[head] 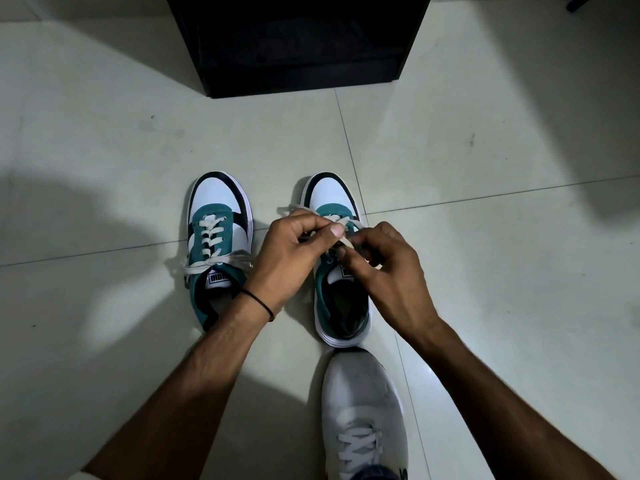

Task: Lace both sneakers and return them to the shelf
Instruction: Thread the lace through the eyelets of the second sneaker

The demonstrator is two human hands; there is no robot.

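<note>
Two white, teal and black sneakers stand side by side on the tiled floor, toes pointing away from me. The left sneaker (218, 233) shows white laces crossed up its front, with the ends lying across the tongue. Over the right sneaker (341, 299) both my hands work at its white lace (346, 241). My left hand (294, 258) pinches the lace between thumb and fingers. My right hand (384, 268) grips the same lace just beside it. My hands hide most of this sneaker's eyelets.
A black shelf unit (298, 43) stands on the floor straight ahead, its inside dark. My own foot in a light grey shoe (360, 407) rests just behind the right sneaker's heel. Pale floor tiles (485, 271) spread all around.
</note>
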